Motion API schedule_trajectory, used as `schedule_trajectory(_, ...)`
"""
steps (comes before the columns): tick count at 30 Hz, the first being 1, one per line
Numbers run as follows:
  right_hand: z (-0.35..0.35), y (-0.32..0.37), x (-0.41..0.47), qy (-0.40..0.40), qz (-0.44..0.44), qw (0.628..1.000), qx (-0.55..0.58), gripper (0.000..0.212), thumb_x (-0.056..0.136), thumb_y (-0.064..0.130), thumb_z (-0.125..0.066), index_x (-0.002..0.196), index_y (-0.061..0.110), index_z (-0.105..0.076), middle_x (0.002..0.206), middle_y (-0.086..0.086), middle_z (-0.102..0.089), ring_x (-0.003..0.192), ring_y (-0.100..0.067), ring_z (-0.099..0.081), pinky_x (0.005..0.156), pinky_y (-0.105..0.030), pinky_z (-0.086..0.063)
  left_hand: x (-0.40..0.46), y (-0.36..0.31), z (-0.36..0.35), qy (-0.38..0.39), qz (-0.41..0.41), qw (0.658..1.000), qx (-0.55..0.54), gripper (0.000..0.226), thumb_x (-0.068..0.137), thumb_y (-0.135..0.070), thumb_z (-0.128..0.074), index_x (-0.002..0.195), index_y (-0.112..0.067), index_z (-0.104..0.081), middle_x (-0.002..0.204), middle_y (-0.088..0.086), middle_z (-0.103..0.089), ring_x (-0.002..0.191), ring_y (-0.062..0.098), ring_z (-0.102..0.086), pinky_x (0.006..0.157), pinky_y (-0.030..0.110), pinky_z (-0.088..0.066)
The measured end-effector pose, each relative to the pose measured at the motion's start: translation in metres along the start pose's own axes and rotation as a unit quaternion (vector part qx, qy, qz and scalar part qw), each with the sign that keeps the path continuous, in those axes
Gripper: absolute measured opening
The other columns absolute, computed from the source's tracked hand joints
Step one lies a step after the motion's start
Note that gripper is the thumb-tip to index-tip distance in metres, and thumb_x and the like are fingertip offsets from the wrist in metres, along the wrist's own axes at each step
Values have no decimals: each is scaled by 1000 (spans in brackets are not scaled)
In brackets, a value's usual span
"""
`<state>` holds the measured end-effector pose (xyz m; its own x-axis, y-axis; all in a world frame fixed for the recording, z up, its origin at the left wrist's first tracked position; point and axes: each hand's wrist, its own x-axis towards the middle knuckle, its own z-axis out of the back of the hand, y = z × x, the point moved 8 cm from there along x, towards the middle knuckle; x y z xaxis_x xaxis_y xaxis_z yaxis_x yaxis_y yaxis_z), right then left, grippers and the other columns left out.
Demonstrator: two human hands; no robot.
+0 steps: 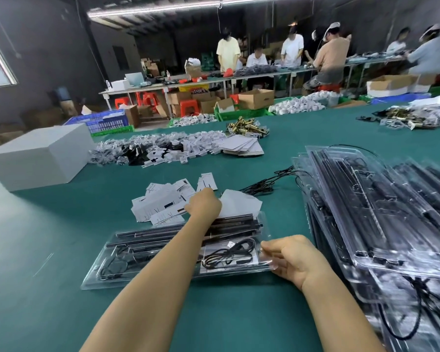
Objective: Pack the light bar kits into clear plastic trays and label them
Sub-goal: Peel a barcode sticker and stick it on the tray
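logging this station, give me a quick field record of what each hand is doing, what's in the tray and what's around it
left hand: reaches over the tray, into the labels; grip hidden
right hand: pinches the tray's right end
tray: clear, flat on the green table, in front of the person
tray contents: black bars, coiled cable
stack: packed trays on the right
loose cable: beyond the labels
white box: far left

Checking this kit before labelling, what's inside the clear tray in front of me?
The clear tray holds black light bars along its far side and coiled black cables nearer you. The left forearm covers its middle, so anything there is hidden.
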<state>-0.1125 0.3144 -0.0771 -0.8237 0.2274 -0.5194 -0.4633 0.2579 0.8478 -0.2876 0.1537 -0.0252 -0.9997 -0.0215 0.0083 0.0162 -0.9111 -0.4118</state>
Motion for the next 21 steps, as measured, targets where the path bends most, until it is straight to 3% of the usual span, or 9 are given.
schedule_trajectory(4, 9, 8, 3, -70, 69, 989, -110, 6, 83, 0, -65, 85, -3, -61, 72, -16, -62, 63, -22, -57, 62, -33, -47, 0, 8, 34, -72, -22, 977, -200, 23, 95, -16, -45, 112, -14, -61, 97, 6, -63, 84, 26, -59, 78, 35, -47)
schedule_trajectory(7, 11, 14, 1, -116, 107, 967, -198, 17, 80, 1, -59, 68, 7, -48, 62, -12, -43, 61, -21, -40, 61, -32, -35, -7, 23, 73, -154, -15, 935, -320, 22, 98, -18, -47, 111, -6, -61, 100, 8, -65, 85, 25, -58, 72, 35, -45)
schedule_trajectory(10, 17, 24, -8, -195, 146, 918, -314, 26, 84, 9, -55, 63, 13, -41, 55, -7, -37, 51, -21, -33, 52, -28, -30, -18, 45, 99, -181, 3, 878, -443, 13, 96, -11, -47, 99, -6, -58, 83, 3, -59, 70, 19, -55, 68, 37, -52)
schedule_trajectory(12, 17, 31, -19, -233, 171, 884, -367, 11, 89, 15, -56, 80, 10, -59, 76, -13, -55, 65, -29, -54, 58, -31, -44, -29, 61, 103, -165, 19, 858, -487, 12, 93, -2, -46, 96, -3, -57, 80, 4, -56, 66, 18, -53, 66, 34, -54)
schedule_trajectory(13, 17, 34, -23, -253, 189, 870, -378, 13, 91, 17, -56, 95, 6, -61, 93, -14, -56, 77, -31, -57, 66, -34, -46, -36, 70, 102, -158, 26, 854, -495, 14, 90, 4, -43, 91, -3, -56, 76, 5, -54, 64, 18, -50, 63, 34, -53)
schedule_trajectory(15, 10, 38, -32, -274, 220, 840, -413, 19, 94, 16, -52, 108, 6, -58, 109, -13, -50, 91, -32, -53, 74, -34, -42, -53, 90, 95, -157, 44, 846, -507, 23, 82, 11, -37, 73, -7, -49, 61, 1, -45, 55, 16, -39, 49, 28, -40)
schedule_trajectory(17, 0, 38, -37, -283, 228, 811, -458, 17, 94, 12, -46, 109, 8, -55, 114, -13, -50, 96, -30, -48, 76, -33, -38, -71, 109, 83, -159, 72, 824, -539, 28, 80, 13, -36, 65, -9, -43, 56, -1, -38, 49, 13, -33, 42, 21, -30)
schedule_trajectory(20, -9, 40, -47, -313, 219, 745, -547, 17, 93, 12, -46, 108, 15, -52, 115, -9, -51, 103, -29, -45, 86, -38, -37, -94, 127, 64, -169, 100, 778, -597, 26, 81, 14, -29, 82, -6, -46, 70, 4, -45, 60, 17, -38, 48, 25, -33)
schedule_trajectory(21, -12, 43, -50, -324, 254, 734, -540, 16, 93, 14, -47, 108, 15, -53, 113, -9, -52, 103, -29, -45, 85, -37, -36, -101, 129, 59, -180, 100, 773, -600, 26, 84, 12, -29, 85, -8, -46, 74, 4, -45, 62, 18, -38, 50, 26, -33)
